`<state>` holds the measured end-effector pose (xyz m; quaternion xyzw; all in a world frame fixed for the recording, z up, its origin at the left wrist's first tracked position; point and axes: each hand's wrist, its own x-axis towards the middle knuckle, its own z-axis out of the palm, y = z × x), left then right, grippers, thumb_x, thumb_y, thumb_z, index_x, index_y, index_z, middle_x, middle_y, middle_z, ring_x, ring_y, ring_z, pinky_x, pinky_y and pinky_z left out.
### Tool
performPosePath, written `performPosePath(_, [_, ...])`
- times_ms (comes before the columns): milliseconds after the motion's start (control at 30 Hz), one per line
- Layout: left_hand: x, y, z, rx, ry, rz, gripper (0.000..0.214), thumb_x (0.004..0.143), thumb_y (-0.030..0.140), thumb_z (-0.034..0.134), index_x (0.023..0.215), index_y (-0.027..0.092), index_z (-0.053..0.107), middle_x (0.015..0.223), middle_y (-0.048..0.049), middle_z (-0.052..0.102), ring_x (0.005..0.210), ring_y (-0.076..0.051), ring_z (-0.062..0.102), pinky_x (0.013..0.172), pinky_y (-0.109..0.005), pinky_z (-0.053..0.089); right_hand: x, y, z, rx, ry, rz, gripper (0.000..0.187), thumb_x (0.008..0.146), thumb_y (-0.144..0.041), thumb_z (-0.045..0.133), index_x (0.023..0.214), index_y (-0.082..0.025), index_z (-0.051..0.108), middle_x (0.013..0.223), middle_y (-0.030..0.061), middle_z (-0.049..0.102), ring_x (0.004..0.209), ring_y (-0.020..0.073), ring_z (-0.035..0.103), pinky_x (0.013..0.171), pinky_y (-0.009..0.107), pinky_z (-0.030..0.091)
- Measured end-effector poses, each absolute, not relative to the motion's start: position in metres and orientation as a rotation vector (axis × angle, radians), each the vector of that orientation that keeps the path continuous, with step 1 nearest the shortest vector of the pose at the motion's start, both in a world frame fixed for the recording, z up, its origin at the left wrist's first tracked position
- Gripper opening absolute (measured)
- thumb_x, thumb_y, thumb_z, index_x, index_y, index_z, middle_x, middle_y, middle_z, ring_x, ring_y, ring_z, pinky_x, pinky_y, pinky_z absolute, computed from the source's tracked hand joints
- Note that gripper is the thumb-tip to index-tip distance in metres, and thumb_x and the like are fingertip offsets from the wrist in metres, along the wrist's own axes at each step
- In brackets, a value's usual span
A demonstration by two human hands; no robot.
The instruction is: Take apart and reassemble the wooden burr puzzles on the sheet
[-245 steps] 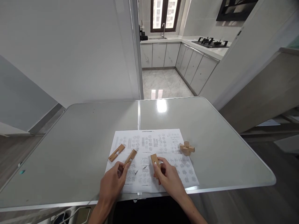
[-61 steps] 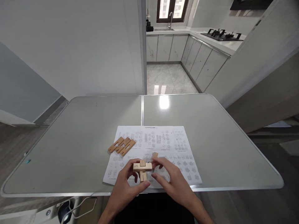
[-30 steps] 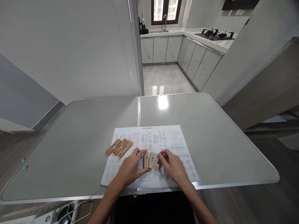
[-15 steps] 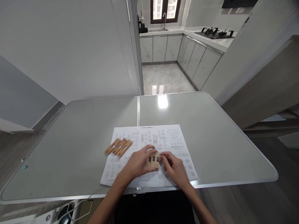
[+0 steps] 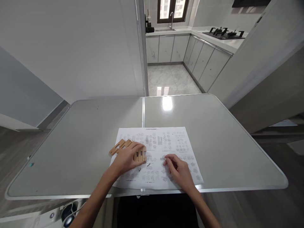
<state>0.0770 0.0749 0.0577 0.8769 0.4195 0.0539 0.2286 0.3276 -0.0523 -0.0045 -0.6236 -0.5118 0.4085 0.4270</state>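
My left hand (image 5: 127, 158) is closed around a side-by-side set of slotted wooden puzzle pieces (image 5: 142, 154), thumb below and fingers above. Its palm and fingers cover part of the set. Just beyond that hand, several numbered wooden pieces (image 5: 119, 145) with oblong slots lie fanned out, partly hidden by the hand. My right hand (image 5: 178, 169) rests over the right half of the printed sheet (image 5: 158, 174), apart from the wood. Its fingertips are drawn together; whether anything small is between them cannot be made out.
The sheet lies near the front edge of a grey folding table (image 5: 213, 142), across its centre seam (image 5: 143, 110). A small teal bit (image 5: 31, 164) sits at the table's left edge. Two small dark marks on the paper are unclear. Beyond the table is a kitchen doorway (image 5: 163, 76).
My left hand has carried the wooden set left, close to the fanned pieces. My right hand has come away from the set and stays over the sheet. The view has shifted slightly.
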Motion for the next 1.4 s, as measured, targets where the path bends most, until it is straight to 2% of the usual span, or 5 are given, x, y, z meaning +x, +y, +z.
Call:
performPosePath(367, [0.052, 0.117, 0.053, 2.538, 1.236, 0.058, 0.055, 0.088, 0.057, 0.074, 0.134, 0.028, 0.067, 0.137, -0.0076, 0.069, 0.106, -0.031, 0.069, 0.095, -0.043, 0.050, 0.327, -0.052, -0.005, -1.555, -1.273, 1.006, 0.032, 0.107, -0.048, 0.049, 0.107, -0.023, 0.069, 0.088, 0.0053, 0.079, 0.060, 0.0189, 0.062, 0.061, 0.030, 0.051])
performPosePath(600, [0.033, 0.105, 0.051, 2.406, 1.430, 0.354, 0.066, 0.088, 0.062, 0.071, 0.143, 0.026, 0.061, 0.145, -0.0107, 0.064, 0.103, -0.028, 0.070, 0.071, -0.031, 0.053, 0.328, -0.053, -0.007, -1.565, -1.260, 1.010, 0.032, 0.106, -0.049, 0.050, 0.107, -0.022, 0.069, 0.087, 0.0055, 0.078, 0.059, 0.0184, 0.061, 0.060, 0.030, 0.051])
performPosePath(700, [0.017, 0.090, 0.047, 2.234, 1.626, 0.715, 0.051, 0.096, 0.060, 0.060, 0.130, 0.022, 0.068, 0.129, -0.0101, 0.069, 0.064, -0.014, 0.060, 0.060, -0.028, 0.050, 0.327, -0.053, -0.005, -1.568, -1.260, 1.005, 0.032, 0.106, -0.049, 0.050, 0.106, -0.022, 0.069, 0.086, 0.0053, 0.078, 0.059, 0.0182, 0.061, 0.060, 0.030, 0.051])
performPosePath(867, [-0.018, 0.069, 0.030, 1.731, 1.972, 1.040, 0.041, 0.090, 0.059, 0.062, 0.094, 0.019, 0.070, 0.081, -0.0018, 0.071, 0.062, -0.016, 0.060, 0.062, -0.026, 0.049, 0.327, -0.053, -0.005, -1.576, -1.259, 1.000, 0.031, 0.106, -0.048, 0.050, 0.106, -0.023, 0.069, 0.086, 0.0046, 0.078, 0.058, 0.0181, 0.060, 0.059, 0.030, 0.051])
performPosePath(1400, [-0.032, 0.060, 0.011, 1.625, 1.903, 1.044, 0.038, 0.089, 0.058, 0.062, 0.081, 0.021, 0.068, 0.075, -0.0011, 0.072, 0.070, -0.019, 0.065, 0.068, -0.026, 0.050, 0.326, -0.053, -0.010, -1.572, -1.272, 0.974, 0.036, 0.106, -0.053, 0.050, 0.107, -0.023, 0.069, 0.085, 0.0049, 0.077, 0.059, 0.0187, 0.060, 0.059, 0.030, 0.051])
